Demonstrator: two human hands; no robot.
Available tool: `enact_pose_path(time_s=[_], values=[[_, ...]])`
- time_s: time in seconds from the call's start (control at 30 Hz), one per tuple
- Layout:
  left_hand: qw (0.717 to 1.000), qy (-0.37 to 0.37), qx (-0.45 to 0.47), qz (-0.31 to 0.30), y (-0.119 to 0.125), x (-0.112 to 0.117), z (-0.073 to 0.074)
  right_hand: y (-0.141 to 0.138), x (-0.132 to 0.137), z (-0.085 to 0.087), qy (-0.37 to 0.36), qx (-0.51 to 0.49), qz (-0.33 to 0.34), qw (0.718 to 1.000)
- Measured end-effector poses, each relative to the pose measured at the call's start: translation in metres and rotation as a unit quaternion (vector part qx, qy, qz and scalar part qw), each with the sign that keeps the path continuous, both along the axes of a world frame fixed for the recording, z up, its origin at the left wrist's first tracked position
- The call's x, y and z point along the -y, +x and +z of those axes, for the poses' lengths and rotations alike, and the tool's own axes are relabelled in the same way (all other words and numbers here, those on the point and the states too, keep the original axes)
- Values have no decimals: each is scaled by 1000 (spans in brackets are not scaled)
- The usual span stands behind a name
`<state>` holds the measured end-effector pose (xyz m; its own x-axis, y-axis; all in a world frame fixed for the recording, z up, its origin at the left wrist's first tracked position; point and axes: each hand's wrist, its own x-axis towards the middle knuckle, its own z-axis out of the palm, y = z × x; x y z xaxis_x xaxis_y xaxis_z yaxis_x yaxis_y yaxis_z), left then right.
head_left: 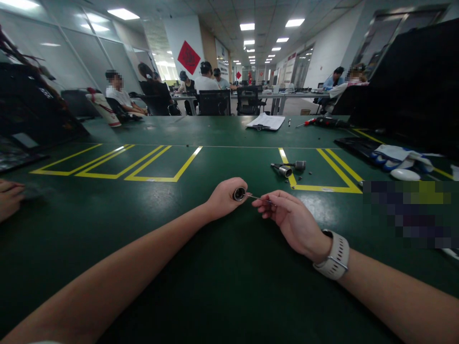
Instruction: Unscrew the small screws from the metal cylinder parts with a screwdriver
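Observation:
My left hand (225,198) is closed round a small, dark metal cylinder (239,193), probably a piston, with its round hollow end facing me. Between the fingertips of my right hand (287,212) is a thin metal tool (255,197), tweezers or a pick. Its tip reaches the rim of the cylinder; whether it goes inside I cannot tell. Beyond my right hand lie a piston with a rod (300,165) and a second one (285,171), with several tiny dark bits near them.
Yellow tape (154,179) outlines areas on the green table (172,258). A clipboard with papers (266,121), a red screwdriver (306,123), gloves (401,156) and a white mouse (405,175) lie farther off. Another person's hand (10,197) rests at the left edge.

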<state>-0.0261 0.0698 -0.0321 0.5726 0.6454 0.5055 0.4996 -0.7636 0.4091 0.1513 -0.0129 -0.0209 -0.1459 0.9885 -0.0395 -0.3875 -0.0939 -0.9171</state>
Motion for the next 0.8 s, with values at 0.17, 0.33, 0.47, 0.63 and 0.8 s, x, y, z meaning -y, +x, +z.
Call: enact_pose_path(time_s=[0.17,0.33,0.47,0.63,0.8], values=[[999,17,-33,20,1,-2,-2,-3,6,-3,95,119,-47,987],[997,27,-72,1,1,-3,-2,-4,7,-2,105,193,-32,975],[997,10,-70,-13,0,-2,0,-1,4,-1,50,97,-23,994],[998,-31,-40,-35,0,-2,2,1,-1,0,-9,23,-9,1000],[997,-74,8,-28,1,-4,1,0,1,-1,8,20,-16,1000]])
